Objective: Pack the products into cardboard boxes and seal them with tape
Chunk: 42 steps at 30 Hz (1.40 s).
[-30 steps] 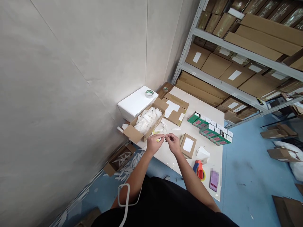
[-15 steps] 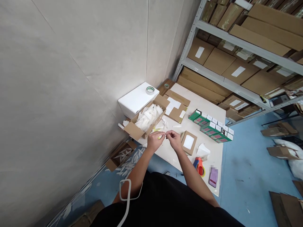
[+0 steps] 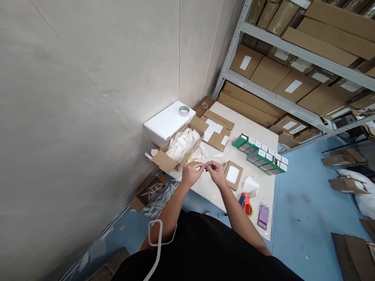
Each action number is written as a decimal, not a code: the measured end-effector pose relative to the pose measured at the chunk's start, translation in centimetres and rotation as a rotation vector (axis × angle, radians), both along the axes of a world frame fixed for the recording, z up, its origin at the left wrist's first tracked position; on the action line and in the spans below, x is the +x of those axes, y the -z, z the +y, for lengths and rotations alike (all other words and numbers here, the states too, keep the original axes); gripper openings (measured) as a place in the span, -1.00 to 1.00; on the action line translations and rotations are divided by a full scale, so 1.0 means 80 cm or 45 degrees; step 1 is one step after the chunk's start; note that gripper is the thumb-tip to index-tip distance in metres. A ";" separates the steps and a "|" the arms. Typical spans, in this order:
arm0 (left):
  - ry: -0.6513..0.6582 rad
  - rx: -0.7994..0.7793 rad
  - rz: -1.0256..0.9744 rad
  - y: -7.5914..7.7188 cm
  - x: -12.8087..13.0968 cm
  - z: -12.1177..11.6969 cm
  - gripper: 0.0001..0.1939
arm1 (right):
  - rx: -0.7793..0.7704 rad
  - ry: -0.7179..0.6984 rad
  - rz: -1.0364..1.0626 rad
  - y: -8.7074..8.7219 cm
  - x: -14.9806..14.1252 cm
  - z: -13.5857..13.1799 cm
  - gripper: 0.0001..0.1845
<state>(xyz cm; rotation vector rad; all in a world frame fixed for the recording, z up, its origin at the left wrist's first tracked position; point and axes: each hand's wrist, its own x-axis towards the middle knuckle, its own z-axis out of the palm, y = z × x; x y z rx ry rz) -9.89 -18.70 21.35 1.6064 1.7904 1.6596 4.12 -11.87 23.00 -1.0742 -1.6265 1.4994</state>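
Over the near edge of the table [image 3: 202,191], my left hand [image 3: 191,173] and my right hand [image 3: 215,172] meet fingertip to fingertip. Both are closed in a pinch. Whatever lies between the fingers is too small to make out; a bit of yellow shows by the left fingers. Just beyond my left hand stands an open carton [image 3: 164,160] filled with white, thin wrapped pieces [image 3: 183,144]. A few loose white pieces [image 3: 200,152] lie on the table behind my hands. Close to my right hand sits a small brown box [image 3: 238,173] with a white label.
Green boxes [image 3: 259,156] stand in rows at the right. An orange tape dispenser [image 3: 246,205] and a purple phone [image 3: 263,217] lie near the front right. A tape roll [image 3: 184,111] rests on a white box [image 3: 164,121]. White pieces [image 3: 161,201] litter the floor at left.
The view has shifted slightly, so the surroundings sit a little further left. My hands keep the same fingertip-to-fingertip pinch.
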 end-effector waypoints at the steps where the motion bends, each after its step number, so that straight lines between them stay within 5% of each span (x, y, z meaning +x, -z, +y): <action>1: -0.002 -0.008 -0.001 0.000 0.000 0.000 -0.82 | -0.001 0.005 -0.003 0.000 0.000 0.000 -0.73; 10: 0.143 -0.104 -0.361 -0.001 0.001 0.000 -0.85 | 0.147 0.013 -0.094 -0.006 0.003 0.001 -0.82; 14: 0.156 -0.203 -0.774 0.015 0.005 0.005 -0.70 | 0.294 -0.041 -0.084 -0.010 0.001 -0.001 -0.88; 18: 0.104 -0.175 -1.024 0.031 0.003 0.011 -0.57 | 0.208 -0.096 0.030 -0.007 -0.002 -0.001 -0.89; 22: 0.260 -0.198 -0.973 0.037 -0.004 0.012 -0.47 | 0.091 -0.024 0.080 -0.003 -0.005 0.000 -0.84; 29: 0.245 -0.262 -0.998 0.047 -0.014 0.005 -0.52 | 0.138 -0.021 -0.013 0.008 -0.018 -0.005 -0.86; 35: -0.015 -0.210 -1.214 0.054 -0.044 -0.015 -0.50 | -0.052 -0.002 0.057 0.015 -0.042 -0.010 -0.76; 42: -0.032 -0.187 -0.973 0.049 -0.076 -0.047 -0.56 | -0.343 -0.066 0.186 0.023 -0.102 -0.032 -0.48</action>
